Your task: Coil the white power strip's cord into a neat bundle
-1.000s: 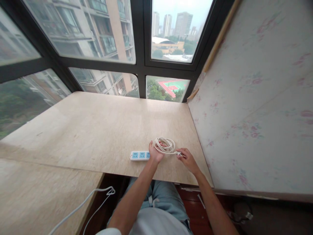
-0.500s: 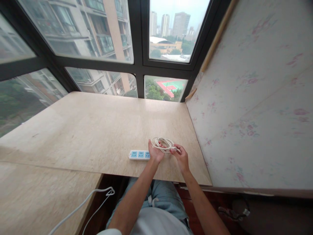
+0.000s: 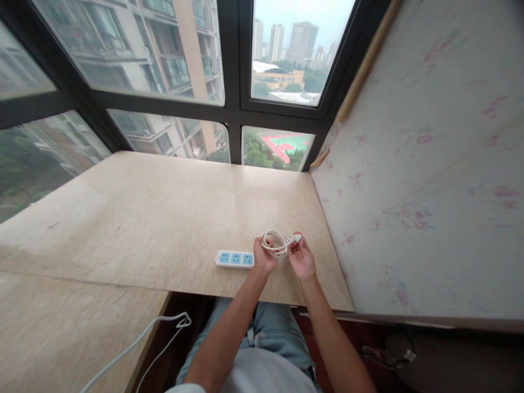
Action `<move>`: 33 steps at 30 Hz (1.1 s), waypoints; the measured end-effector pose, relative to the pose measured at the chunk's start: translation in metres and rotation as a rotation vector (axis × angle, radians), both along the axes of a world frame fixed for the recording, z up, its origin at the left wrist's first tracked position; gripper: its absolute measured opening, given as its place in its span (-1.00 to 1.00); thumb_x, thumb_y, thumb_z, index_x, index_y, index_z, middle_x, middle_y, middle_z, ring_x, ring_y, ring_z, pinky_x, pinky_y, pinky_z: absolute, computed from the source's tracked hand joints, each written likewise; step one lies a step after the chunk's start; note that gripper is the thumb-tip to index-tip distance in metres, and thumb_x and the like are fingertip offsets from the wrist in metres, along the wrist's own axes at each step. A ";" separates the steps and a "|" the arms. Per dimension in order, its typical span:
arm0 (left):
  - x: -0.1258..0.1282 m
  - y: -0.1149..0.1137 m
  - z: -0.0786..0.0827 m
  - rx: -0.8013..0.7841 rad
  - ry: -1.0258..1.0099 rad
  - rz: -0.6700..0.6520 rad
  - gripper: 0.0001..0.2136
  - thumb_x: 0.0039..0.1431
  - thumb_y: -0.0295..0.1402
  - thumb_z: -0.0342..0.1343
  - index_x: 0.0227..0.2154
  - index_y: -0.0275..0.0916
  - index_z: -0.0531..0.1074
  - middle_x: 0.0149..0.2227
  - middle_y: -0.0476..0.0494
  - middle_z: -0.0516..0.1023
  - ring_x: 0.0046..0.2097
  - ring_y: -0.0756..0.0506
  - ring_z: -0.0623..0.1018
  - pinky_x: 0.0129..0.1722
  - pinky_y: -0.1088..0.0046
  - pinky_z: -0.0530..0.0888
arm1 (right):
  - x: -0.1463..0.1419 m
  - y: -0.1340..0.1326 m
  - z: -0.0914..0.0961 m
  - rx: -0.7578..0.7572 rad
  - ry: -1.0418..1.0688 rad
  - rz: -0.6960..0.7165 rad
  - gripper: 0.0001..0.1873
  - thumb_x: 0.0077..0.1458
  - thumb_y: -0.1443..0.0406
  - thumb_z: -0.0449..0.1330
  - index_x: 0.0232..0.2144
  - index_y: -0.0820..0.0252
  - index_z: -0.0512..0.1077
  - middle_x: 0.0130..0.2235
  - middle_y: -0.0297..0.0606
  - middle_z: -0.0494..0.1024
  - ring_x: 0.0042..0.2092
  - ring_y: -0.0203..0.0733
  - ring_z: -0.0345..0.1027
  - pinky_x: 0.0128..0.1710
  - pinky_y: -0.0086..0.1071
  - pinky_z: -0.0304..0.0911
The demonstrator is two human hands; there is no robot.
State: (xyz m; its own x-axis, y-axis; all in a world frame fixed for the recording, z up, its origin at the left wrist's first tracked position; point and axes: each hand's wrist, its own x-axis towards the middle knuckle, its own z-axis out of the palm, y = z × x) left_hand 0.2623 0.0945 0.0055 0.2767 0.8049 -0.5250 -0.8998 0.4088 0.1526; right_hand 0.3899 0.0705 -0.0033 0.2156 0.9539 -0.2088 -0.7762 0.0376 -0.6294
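Note:
A coiled white power cord point(image 3: 277, 252) is held above the sill board, its loops gripped at the left side by my left hand point(image 3: 264, 257). My right hand point(image 3: 303, 261) is closed on the cord's white plug point(image 3: 296, 238), palm turned upward, just right of the coil. Beside my left hand lies a white power strip point(image 3: 234, 266) with blue socket faces, flat on the board. Where the cord joins the strip is hidden behind my left hand and forearm.
The pale marble-patterned board point(image 3: 176, 218) reaches back to dark window frames point(image 3: 234, 136). A flowered wall point(image 3: 417, 191) bounds it on the right. Another white cable point(image 3: 135, 341) hangs over the lower-left board's edge. My legs are below the front edge.
My right hand has turned palm up and raised the plug slightly to the right. The left hand has shifted a little right with the coil, uncovering the strip's third socket.

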 end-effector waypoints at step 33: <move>-0.010 -0.003 0.006 -0.071 -0.039 -0.145 -0.57 0.27 -0.16 -0.01 -0.69 -0.22 0.18 -0.80 0.12 0.15 -0.73 0.04 0.26 -0.50 0.42 0.40 | 0.024 0.020 0.028 -0.218 -0.259 0.130 -0.63 -0.04 0.01 0.31 -0.36 0.18 0.46 -0.49 -0.36 0.56 -0.70 -0.52 0.02 -0.76 -0.61 -0.01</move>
